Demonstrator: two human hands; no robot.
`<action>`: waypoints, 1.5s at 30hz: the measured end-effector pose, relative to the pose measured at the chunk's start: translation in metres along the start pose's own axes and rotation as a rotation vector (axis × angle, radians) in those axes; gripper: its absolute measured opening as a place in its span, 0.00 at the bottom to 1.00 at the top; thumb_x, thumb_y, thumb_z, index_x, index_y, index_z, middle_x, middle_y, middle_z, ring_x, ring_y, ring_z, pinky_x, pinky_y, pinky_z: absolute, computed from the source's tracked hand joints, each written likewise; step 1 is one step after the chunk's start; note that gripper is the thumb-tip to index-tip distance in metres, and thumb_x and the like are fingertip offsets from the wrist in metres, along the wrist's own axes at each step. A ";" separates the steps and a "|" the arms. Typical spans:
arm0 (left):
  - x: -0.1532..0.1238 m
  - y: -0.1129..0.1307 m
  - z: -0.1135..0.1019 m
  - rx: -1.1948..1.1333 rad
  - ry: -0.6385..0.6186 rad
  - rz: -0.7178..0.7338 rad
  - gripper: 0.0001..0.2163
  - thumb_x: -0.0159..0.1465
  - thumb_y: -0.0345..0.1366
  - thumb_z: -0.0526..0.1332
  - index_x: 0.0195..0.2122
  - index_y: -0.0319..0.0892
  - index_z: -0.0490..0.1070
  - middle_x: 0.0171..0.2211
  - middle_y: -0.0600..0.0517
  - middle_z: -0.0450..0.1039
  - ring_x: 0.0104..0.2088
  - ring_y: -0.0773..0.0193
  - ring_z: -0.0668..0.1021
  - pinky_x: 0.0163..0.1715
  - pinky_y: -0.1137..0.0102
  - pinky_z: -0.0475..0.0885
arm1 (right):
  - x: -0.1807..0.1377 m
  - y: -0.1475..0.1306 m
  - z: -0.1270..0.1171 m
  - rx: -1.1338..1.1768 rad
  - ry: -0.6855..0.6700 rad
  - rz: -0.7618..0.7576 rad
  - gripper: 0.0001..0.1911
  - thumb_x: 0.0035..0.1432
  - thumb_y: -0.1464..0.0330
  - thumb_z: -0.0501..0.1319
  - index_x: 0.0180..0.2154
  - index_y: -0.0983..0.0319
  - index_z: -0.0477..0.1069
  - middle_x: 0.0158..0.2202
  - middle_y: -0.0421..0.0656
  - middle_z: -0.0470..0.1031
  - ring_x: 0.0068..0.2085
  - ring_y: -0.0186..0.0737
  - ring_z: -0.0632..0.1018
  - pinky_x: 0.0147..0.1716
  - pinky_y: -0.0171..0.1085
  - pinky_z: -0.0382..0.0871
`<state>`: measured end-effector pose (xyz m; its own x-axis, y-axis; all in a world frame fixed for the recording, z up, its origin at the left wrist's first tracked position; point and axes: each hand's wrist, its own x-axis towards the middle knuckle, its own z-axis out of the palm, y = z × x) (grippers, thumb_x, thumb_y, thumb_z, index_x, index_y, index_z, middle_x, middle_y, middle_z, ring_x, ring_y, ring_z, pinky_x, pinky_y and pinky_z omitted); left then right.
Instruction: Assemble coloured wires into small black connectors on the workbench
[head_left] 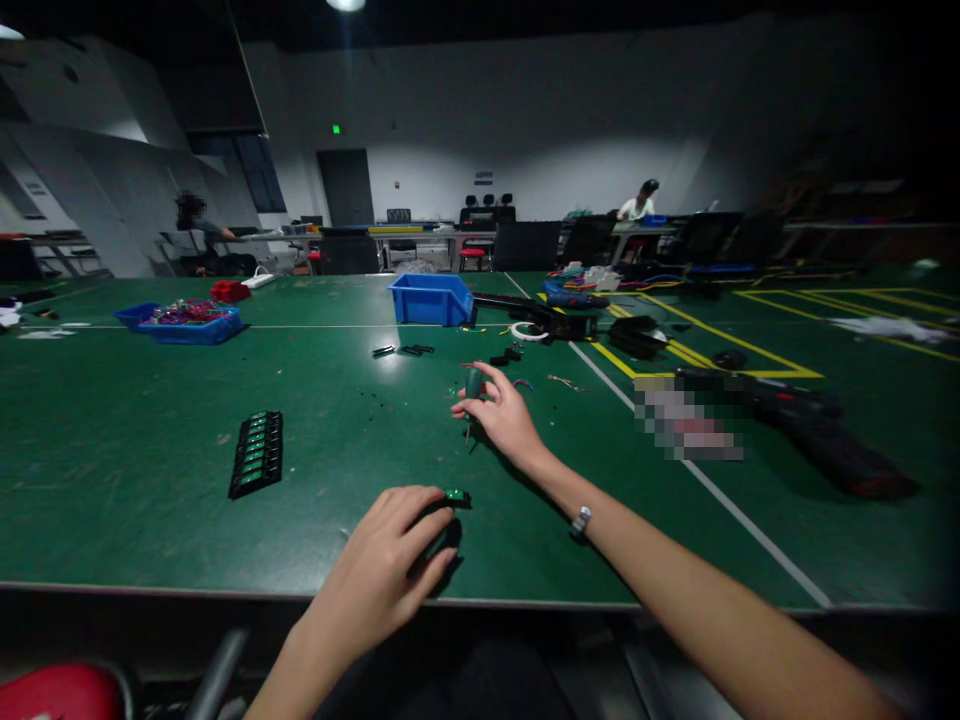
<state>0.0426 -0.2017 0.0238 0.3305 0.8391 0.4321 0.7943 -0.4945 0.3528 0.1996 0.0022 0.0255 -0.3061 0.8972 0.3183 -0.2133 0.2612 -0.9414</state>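
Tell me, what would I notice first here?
Two bare hands over a big green table. The left hand presses a small green part near the front edge, while the right hand holds a screwdriver upright farther back. A blue bin sits beyond them.

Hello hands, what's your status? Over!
Left hand pinning small green-topped black part on green table. Right hand gripping dark-handled screwdriver upright. Nothing between.
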 end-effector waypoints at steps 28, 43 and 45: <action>0.028 -0.010 0.019 -0.043 0.016 -0.229 0.07 0.68 0.40 0.60 0.36 0.43 0.70 0.36 0.49 0.71 0.38 0.59 0.73 0.38 0.66 0.69 | -0.041 -0.055 0.042 0.550 -0.434 0.176 0.23 0.61 0.64 0.62 0.19 0.59 0.53 0.12 0.30 0.49 0.13 0.25 0.51 0.14 0.31 0.43; 0.021 -0.011 0.009 -0.193 0.057 -0.222 0.11 0.64 0.44 0.66 0.36 0.42 0.68 0.38 0.49 0.70 0.42 0.58 0.72 0.42 0.65 0.69 | -0.023 -0.037 0.018 0.459 -0.226 0.106 0.22 0.59 0.62 0.63 0.20 0.60 0.55 0.14 0.29 0.49 0.13 0.25 0.51 0.12 0.30 0.42; 0.021 -0.012 0.009 -0.204 0.055 -0.201 0.14 0.63 0.43 0.67 0.46 0.44 0.70 0.46 0.46 0.70 0.49 0.55 0.71 0.49 0.62 0.70 | -0.024 -0.035 0.019 0.451 -0.236 0.113 0.22 0.60 0.62 0.63 0.20 0.60 0.56 0.14 0.29 0.50 0.13 0.25 0.51 0.12 0.30 0.41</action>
<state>0.0442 -0.1759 0.0215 0.1442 0.9143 0.3785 0.7205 -0.3592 0.5932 0.1968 -0.0350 0.0534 -0.5401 0.7926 0.2829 -0.5294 -0.0587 -0.8463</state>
